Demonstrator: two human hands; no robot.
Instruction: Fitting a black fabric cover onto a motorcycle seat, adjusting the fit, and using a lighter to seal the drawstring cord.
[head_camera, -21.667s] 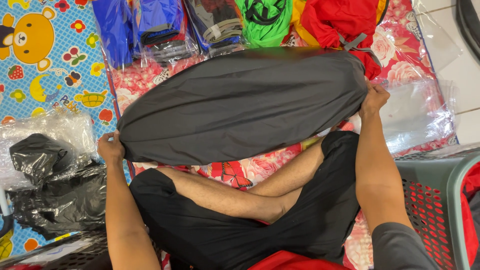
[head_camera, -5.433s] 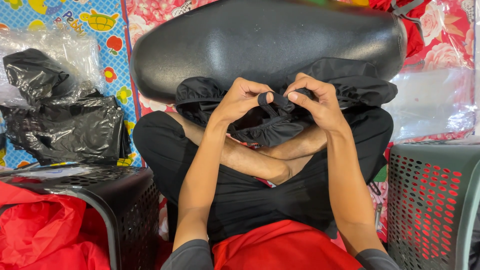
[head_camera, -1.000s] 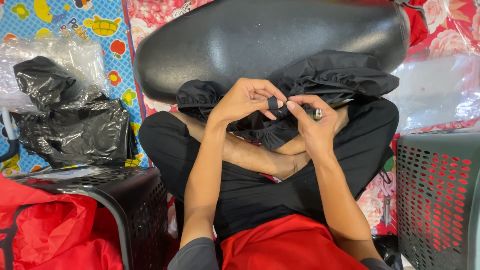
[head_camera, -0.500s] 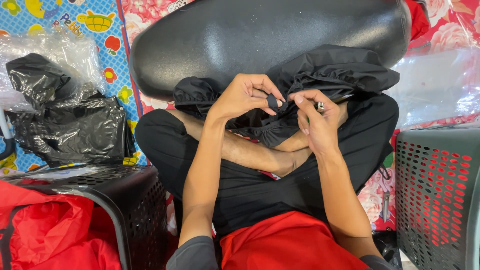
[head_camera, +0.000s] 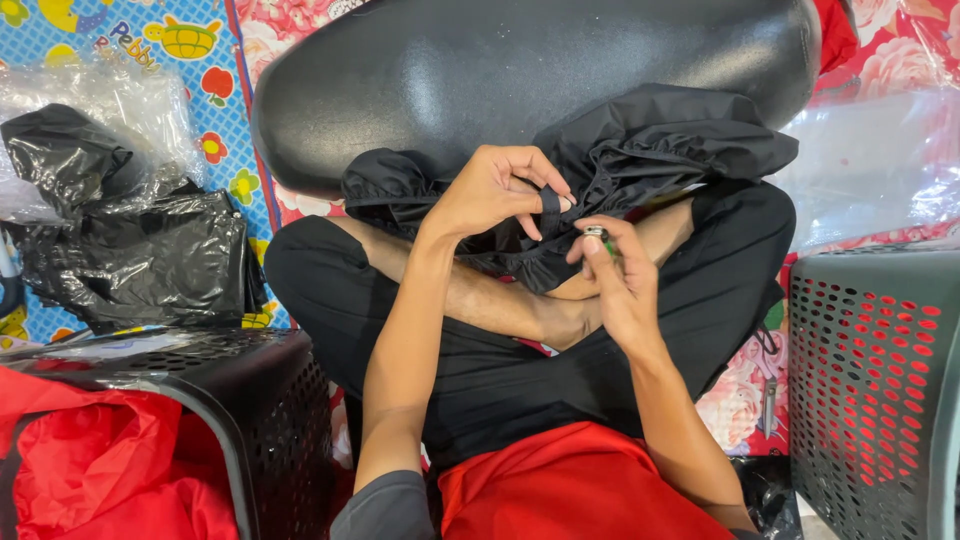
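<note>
The floor is covered by two mats side by side: a blue play mat (head_camera: 215, 110) with cartoon fruit and animals on the left, and a red flowered mat (head_camera: 890, 30) on the right. A black perforated basket (head_camera: 270, 400) holding red cloth (head_camera: 110, 460) stands at lower left, a grey-green perforated basket (head_camera: 880, 380) at the right edge. Crumpled black plastic bags (head_camera: 130, 250) and clear plastic bags (head_camera: 870, 170) lie on the mats in even, bright light.

A black perforated basket (head_camera: 270, 400) at near left holds red fabric (head_camera: 100, 470); bagged black covers (head_camera: 130, 250) lie beyond it on a cartoon-print mat (head_camera: 215, 120). A grey-green perforated basket (head_camera: 880, 380) stands at near right, clear plastic (head_camera: 870, 170) beyond it
</note>
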